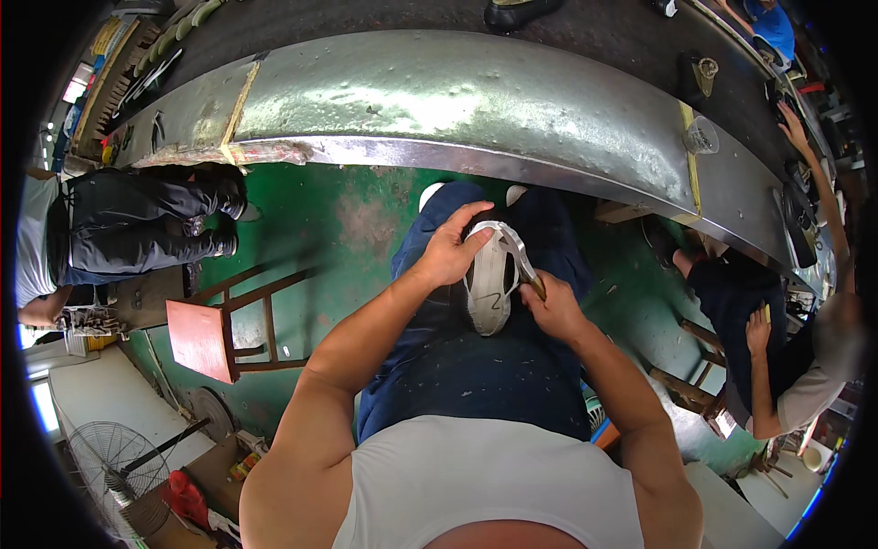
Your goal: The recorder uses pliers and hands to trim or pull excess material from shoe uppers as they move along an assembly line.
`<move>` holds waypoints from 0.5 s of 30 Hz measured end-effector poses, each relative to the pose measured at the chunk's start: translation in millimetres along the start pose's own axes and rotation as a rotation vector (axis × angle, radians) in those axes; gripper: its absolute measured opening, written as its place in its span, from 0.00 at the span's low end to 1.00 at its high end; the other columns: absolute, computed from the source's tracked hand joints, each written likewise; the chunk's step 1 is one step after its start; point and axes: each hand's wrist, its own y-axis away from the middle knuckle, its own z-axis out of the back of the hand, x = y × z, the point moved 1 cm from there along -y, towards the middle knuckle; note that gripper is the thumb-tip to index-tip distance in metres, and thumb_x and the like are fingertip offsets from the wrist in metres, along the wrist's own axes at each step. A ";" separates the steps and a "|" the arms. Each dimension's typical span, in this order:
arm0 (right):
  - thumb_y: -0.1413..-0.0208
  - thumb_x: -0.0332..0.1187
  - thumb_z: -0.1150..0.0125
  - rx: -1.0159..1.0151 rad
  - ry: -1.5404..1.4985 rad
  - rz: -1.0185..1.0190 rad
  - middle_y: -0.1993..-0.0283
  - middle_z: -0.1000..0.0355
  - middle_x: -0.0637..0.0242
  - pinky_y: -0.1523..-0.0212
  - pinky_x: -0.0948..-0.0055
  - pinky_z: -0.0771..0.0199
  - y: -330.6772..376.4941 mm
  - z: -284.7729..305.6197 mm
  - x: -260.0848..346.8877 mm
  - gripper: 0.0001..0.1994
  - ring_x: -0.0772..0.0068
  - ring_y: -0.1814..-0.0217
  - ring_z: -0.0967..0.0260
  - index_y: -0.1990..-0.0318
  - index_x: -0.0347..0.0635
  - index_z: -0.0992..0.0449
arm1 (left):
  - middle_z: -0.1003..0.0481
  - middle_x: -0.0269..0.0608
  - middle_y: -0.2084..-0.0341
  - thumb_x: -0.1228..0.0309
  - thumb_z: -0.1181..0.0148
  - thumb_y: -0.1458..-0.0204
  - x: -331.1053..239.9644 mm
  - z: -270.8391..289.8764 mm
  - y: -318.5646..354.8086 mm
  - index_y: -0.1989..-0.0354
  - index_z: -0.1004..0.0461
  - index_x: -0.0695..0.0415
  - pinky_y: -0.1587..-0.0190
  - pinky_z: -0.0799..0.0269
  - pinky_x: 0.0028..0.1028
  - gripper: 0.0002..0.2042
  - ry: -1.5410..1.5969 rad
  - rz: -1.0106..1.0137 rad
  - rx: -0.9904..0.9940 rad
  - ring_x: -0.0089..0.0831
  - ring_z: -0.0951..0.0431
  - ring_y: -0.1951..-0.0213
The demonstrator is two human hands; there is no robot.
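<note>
On my lap lies a shoe upper pulled over a last, its pale sole side (491, 279) facing up and a dark mark on it. My left hand (450, 247) is closed around the far end, with the thumb pressing on the underside near the edge. In my right hand (554, 307) is a pair of lasting pliers (519, 252), a curved metal tool with a brownish handle. Its metal head reaches the far right edge of the shoe. My fingers hide part of the handle, so the jaws' exact grip cannot be made out.
A metal-edged bench (384, 101) curves across in front, with a dark shoe (521, 13) and a clear cup (701, 135) on it. A red-topped stool (201, 340) and a fan (119, 462) stand left. Co-workers are at both sides; one sits (745, 302) at right.
</note>
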 end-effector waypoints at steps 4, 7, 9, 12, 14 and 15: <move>0.35 0.39 0.48 -0.082 -0.018 0.041 0.58 0.25 0.45 0.52 0.56 0.28 9.1 -2.9 0.9 0.19 0.42 0.53 0.27 0.47 0.32 0.29 | 0.29 0.40 0.46 0.71 0.41 0.38 -6.3 -1.4 -2.3 0.37 0.34 0.55 0.40 0.35 0.26 0.21 0.125 0.036 0.029 0.26 0.31 0.44; 0.34 0.41 0.50 0.017 0.051 -0.067 0.57 0.25 0.44 0.50 0.55 0.29 20.0 20.3 36.5 0.20 0.41 0.50 0.28 0.48 0.31 0.28 | 0.26 0.36 0.51 0.72 0.40 0.38 -14.1 -1.0 5.9 0.38 0.32 0.55 0.46 0.30 0.24 0.20 0.313 0.075 0.041 0.22 0.28 0.50; 0.33 0.42 0.51 0.049 0.083 -0.074 0.57 0.25 0.45 0.51 0.57 0.29 20.3 31.3 47.4 0.20 0.44 0.52 0.26 0.48 0.32 0.28 | 0.25 0.35 0.54 0.72 0.40 0.39 -12.3 -6.6 3.3 0.38 0.32 0.55 0.49 0.28 0.23 0.20 0.332 0.117 -0.017 0.20 0.27 0.53; 0.33 0.43 0.51 0.153 0.011 -0.160 0.58 0.25 0.49 0.54 0.61 0.28 21.9 43.6 51.1 0.20 0.51 0.56 0.25 0.50 0.32 0.27 | 0.24 0.33 0.59 0.73 0.39 0.39 -10.7 -12.2 0.9 0.39 0.32 0.56 0.54 0.26 0.22 0.20 0.316 0.134 -0.100 0.18 0.25 0.59; 0.33 0.42 0.51 0.224 -0.094 -0.243 0.59 0.24 0.52 0.56 0.63 0.27 27.5 53.5 52.2 0.19 0.55 0.58 0.24 0.51 0.33 0.26 | 0.23 0.33 0.61 0.73 0.39 0.39 -12.0 -11.2 1.6 0.39 0.32 0.56 0.56 0.25 0.22 0.20 0.282 0.111 -0.122 0.17 0.24 0.61; 0.33 0.42 0.49 0.245 -0.192 -0.293 0.60 0.24 0.55 0.57 0.66 0.27 34.1 58.1 54.2 0.17 0.60 0.61 0.25 0.53 0.33 0.26 | 0.24 0.35 0.58 0.75 0.40 0.40 -13.2 -9.4 3.6 0.38 0.32 0.57 0.53 0.26 0.23 0.21 0.318 0.122 -0.107 0.19 0.25 0.58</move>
